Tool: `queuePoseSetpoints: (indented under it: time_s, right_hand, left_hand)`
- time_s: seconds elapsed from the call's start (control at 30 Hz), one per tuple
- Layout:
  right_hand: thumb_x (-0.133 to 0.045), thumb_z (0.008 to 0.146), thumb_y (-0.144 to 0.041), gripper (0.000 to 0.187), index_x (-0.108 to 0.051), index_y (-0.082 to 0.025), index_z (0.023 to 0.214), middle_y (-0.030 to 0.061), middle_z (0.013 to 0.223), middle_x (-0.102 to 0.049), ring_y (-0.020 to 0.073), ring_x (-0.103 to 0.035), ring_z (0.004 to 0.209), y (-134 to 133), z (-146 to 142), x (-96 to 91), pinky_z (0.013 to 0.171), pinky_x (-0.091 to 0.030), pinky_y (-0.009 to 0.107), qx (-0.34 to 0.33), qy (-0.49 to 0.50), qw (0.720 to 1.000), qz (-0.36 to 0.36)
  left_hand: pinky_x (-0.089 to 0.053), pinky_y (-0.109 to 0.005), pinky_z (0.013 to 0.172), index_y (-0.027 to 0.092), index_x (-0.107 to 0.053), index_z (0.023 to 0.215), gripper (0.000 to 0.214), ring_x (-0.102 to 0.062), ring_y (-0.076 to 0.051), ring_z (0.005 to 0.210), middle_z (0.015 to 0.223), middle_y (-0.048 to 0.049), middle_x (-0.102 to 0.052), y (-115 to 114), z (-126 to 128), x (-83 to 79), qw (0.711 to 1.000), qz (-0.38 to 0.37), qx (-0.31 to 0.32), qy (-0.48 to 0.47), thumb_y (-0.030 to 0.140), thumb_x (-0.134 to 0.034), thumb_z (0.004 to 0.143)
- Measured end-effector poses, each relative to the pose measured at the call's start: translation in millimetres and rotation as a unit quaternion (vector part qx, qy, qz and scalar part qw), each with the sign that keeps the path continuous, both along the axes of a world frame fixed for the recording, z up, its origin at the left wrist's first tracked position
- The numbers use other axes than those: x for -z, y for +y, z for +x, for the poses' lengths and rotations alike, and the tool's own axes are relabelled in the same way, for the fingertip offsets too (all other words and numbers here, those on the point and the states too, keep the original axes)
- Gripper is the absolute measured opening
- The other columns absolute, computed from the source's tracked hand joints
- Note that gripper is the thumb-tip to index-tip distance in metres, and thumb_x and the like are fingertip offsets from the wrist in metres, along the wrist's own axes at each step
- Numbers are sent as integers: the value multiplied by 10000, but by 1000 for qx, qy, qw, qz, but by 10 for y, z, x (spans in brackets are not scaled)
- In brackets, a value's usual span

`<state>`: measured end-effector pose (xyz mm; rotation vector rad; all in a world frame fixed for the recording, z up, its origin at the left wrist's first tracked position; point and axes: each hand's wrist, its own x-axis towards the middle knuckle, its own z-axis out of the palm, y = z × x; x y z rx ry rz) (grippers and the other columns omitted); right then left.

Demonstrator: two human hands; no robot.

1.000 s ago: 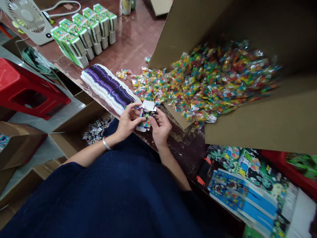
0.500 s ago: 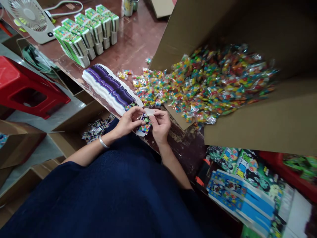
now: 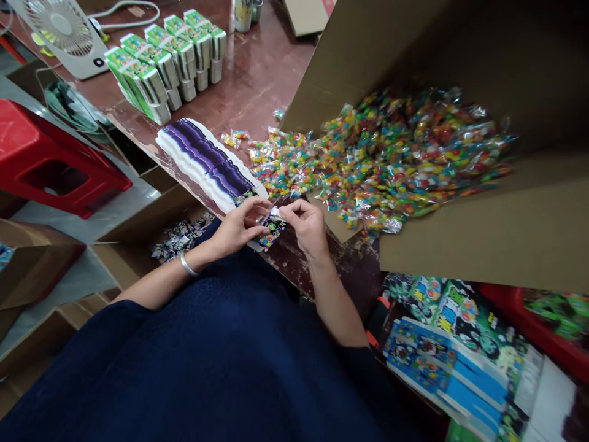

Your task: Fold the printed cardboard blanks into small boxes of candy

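Observation:
A small purple, dark-printed candy box (image 3: 275,233) is in my left hand (image 3: 237,230), held between thumb and fingers at the table's near edge. My right hand (image 3: 310,228) pinches at the box's upper end, where a white flap shows; its fingertips partly hide that end. Just beyond my left hand lies a long overlapped row of flat purple-and-white boxes (image 3: 207,161). A heap of small clear bags of coloured candy (image 3: 368,159) spreads to the right, out of a cardboard carton.
Bundled green boxes (image 3: 170,58) stand at the back left beside a white fan (image 3: 64,34). The big cardboard carton (image 3: 460,239) fills the right side. Below left, an open carton (image 3: 124,261) holds small packets (image 3: 181,236). A red stool (image 3: 50,159) stands at left.
My right hand has shifted slightly right, and its grip on the box's upper end has changed. The white flap now shows less, and the box is tilted more to the right.

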<state>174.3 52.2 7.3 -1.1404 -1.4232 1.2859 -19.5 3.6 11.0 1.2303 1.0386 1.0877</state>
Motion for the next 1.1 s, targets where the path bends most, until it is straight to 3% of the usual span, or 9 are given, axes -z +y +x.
queuePoseSetpoints:
  time_s: [0.2, 0.37, 0.47, 0.53, 0.63, 0.7, 0.83, 0.93, 1.1]
  right_hand:
    - [-750, 925, -473, 232, -749, -252, 856, 21, 914, -753, 192, -702, 878, -133, 5, -16, 844, -579, 352, -6, -35, 995, 91]
    - [-743, 934, -478, 206, -754, -274, 902, 39, 1029, -753, 209, -724, 991, -279, -42, 88, 926, -596, 388, -11, -45, 991, 125]
    - [-712, 940, -528, 270, -761, -265, 975, 39, 1025, -770, 202, -735, 931, -156, 116, 150, 835, -613, 356, -40, -55, 994, 83]
    - [-674, 946, -556, 336, -746, -257, 1082, 50, 1041, -777, 202, -731, 837, 26, 352, 191, 695, -595, 326, 3, -108, 993, 52]
    - [-676, 936, -451, 263, -734, -213, 1033, 106, 1077, -768, 219, -701, 819, 353, 765, 281, 786, -575, 371, 192, -304, 927, 105]
    - [-695, 908, -388, 229, -728, -197, 1028, 133, 1096, -770, 231, -685, 810, 542, 945, 360, 847, -560, 413, 200, -386, 894, 112]
    - [-735, 866, -362, 350, -687, -192, 1169, 125, 1058, -771, 254, -684, 886, 779, 941, 514, 892, -544, 437, 212, -412, 880, 99]
    - [-730, 831, -254, 332, -680, -184, 1152, 97, 978, -763, 242, -686, 888, 855, 826, 587, 887, -542, 421, 218, -395, 887, 103]
    - [-728, 832, -307, 155, -648, -208, 920, 8, 790, -702, 164, -646, 680, 744, 784, 570, 675, -550, 311, 201, -228, 947, 100]
  left_hand:
    - [-606, -313, 805, 214, -658, 1300, 511, -701, -195, 957, 1088, -69, -736, 13, -16, -18, 1000, 1, -8, -24, 269, -818, 818]
    - [-591, -284, 768, 180, -705, 1097, 331, -698, -165, 879, 1030, -57, -738, 15, -13, 28, 1000, -18, 0, -24, 292, -824, 809]
    - [-554, -253, 674, 176, -644, 985, 335, -640, -113, 726, 914, -11, -683, 28, -40, 81, 999, -44, 19, -25, 298, -866, 765]
    - [-529, -244, 636, 184, -576, 901, 382, -598, -98, 670, 813, 24, -622, 42, -80, 123, 997, -63, 34, -6, 302, -897, 731]
    - [-506, -237, 575, 199, -538, 914, 404, -583, -106, 654, 794, 28, -596, 55, -140, 188, 994, -94, 38, 34, 302, -886, 736]
    - [-517, -245, 546, 203, -569, 1050, 423, -617, -130, 678, 865, 4, -620, 56, -158, 224, 991, -124, 40, 24, 293, -855, 751]
    - [-592, -310, 705, 191, -634, 1223, 548, -690, -190, 863, 1031, -56, -692, 71, -145, 248, 990, -125, 61, -24, 228, -835, 714]
    - [-554, -312, 794, 159, -713, 1117, 433, -673, -185, 903, 1007, -46, -719, 94, -135, 241, 989, -109, 102, -6, 209, -815, 699]
    - [-502, -283, 750, 160, -635, 899, 243, -616, -144, 775, 834, 4, -665, 106, -146, 316, 986, -133, 100, -2, 226, -771, 710]
